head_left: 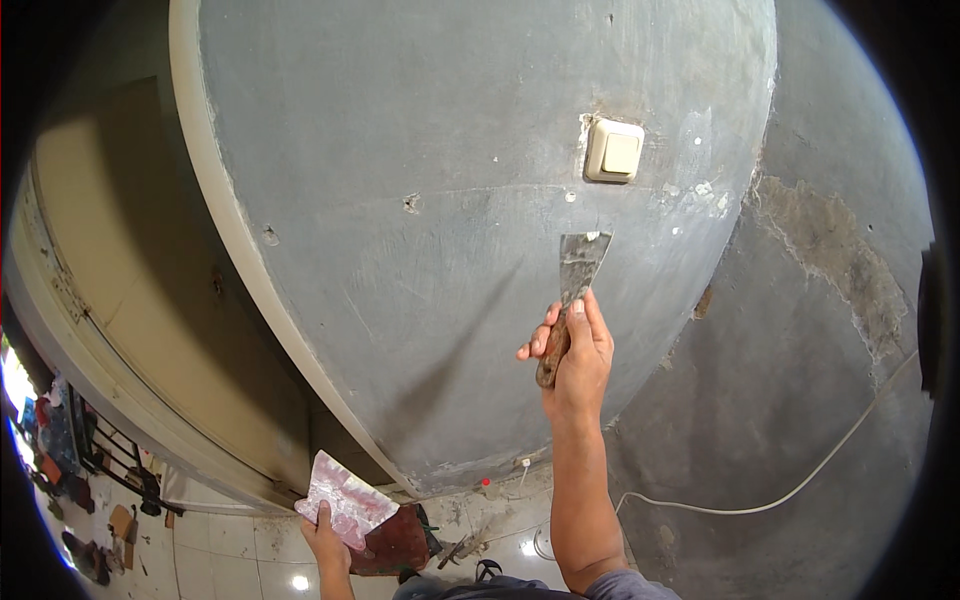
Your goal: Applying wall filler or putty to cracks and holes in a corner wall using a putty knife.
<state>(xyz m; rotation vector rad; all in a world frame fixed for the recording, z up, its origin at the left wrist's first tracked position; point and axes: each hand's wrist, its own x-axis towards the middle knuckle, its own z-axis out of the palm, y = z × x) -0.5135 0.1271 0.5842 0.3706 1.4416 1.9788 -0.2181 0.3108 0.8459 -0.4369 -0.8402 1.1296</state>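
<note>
My right hand is closed round the worn wooden handle of a putty knife, raised before the grey wall. A small white dab of filler sits at the blade's top edge. Just above the blade, a white filled spot shows on the wall. Low on the left, my left hand grips a pinkish flat board smeared with white filler, thumb on its face. Whether the blade touches the wall, I cannot tell.
A cream light switch sits above the knife. The right wall has a bare patch and a white cable. At left stand a door frame and a cream door. A dark red thing lies on the tiled floor.
</note>
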